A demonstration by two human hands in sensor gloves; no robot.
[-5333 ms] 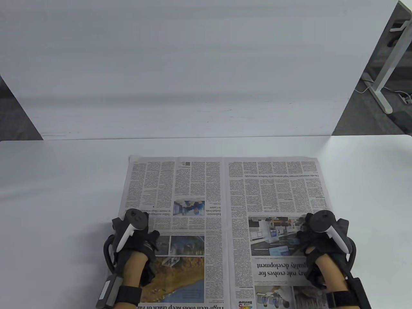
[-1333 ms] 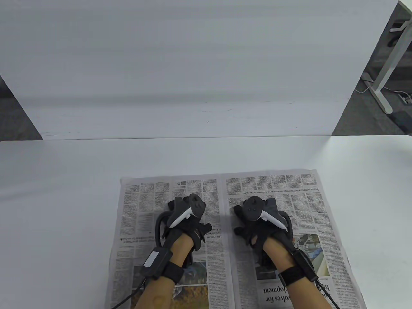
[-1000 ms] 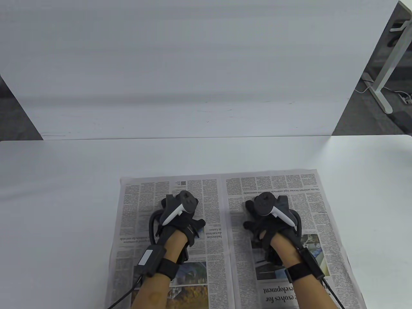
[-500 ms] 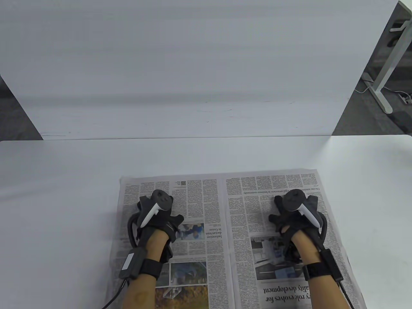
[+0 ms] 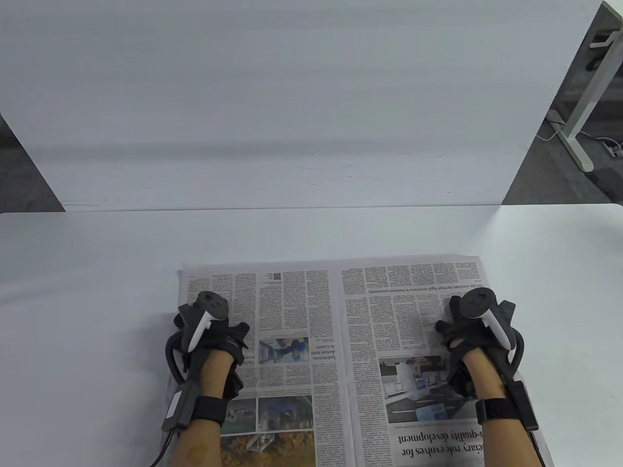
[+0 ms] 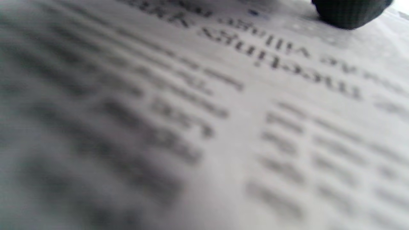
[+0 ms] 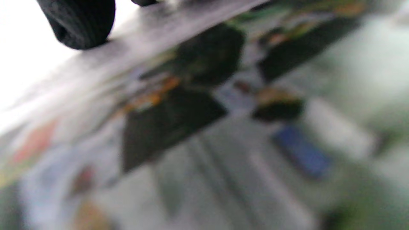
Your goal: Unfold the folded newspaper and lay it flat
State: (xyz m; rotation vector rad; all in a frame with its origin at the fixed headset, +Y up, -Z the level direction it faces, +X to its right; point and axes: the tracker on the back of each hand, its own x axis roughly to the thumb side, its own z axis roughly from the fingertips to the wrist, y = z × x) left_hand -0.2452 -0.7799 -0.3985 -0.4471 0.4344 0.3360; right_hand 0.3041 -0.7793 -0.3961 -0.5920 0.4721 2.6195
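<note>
The newspaper [image 5: 311, 311] lies spread open on the white table [image 5: 87, 292], its centre fold running toward me and its near part cut off by the bottom edge. My left hand [image 5: 214, 335] presses down on the left page near its outer edge. My right hand [image 5: 465, 335] presses on the right page near its outer edge. The trackers hide most of the fingers in the table view. In the left wrist view a gloved fingertip [image 6: 348, 14] touches the blurred print [image 6: 223, 127]. In the right wrist view a fingertip [image 7: 80, 25] rests on a colour photo [image 7: 207, 127].
A white upright board [image 5: 292, 97] stands along the table's far edge. Beyond it at the right are another table's white leg [image 5: 581, 121] and cables on the floor. Bare tabletop lies on both sides of the paper and behind it.
Both hands have slid outward across the pages, from beside the centre fold to the outer edges. The paper itself has stayed put over the last second.
</note>
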